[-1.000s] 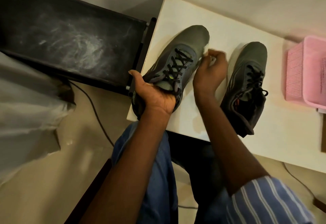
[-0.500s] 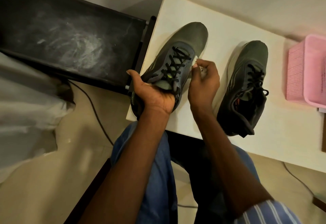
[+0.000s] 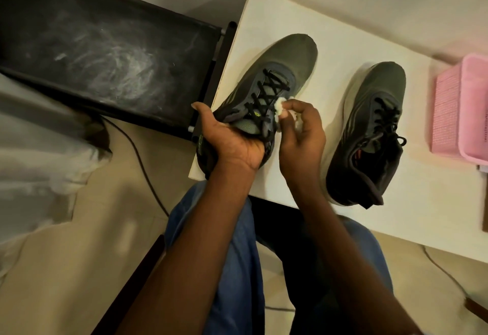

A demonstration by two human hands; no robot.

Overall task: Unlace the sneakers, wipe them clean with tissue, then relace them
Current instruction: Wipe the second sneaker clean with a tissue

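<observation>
Sneakers, two dark grey-green ones with black laces, sit on a white surface [image 3: 303, 25], both laced. The nearer sneaker [image 3: 266, 89] lies at the surface's corner, its heel end overhanging the edge and wrapped by the left hand [image 3: 232, 142], whose fingers [image 3: 204, 112] curl round the collar and tongue, thumb out on the far side. Just to the right of those fingers, the right hand [image 3: 303, 134] pinches a small wad of white tissue [image 3: 280, 107] between thumb and fingertips, the wad touching the shoe's side by the lower eyelets. The other sneaker [image 3: 369, 128] stands well to the right of the right hand's fingers, untouched, toe pointing away. Farther right, at the surface's edge, sits a pink basket [image 3: 459, 112]. Left of the left hand's fingers, beside the surface, lies a black dusty panel [image 3: 100, 52]. Blue trousers show beneath both forearms.
</observation>
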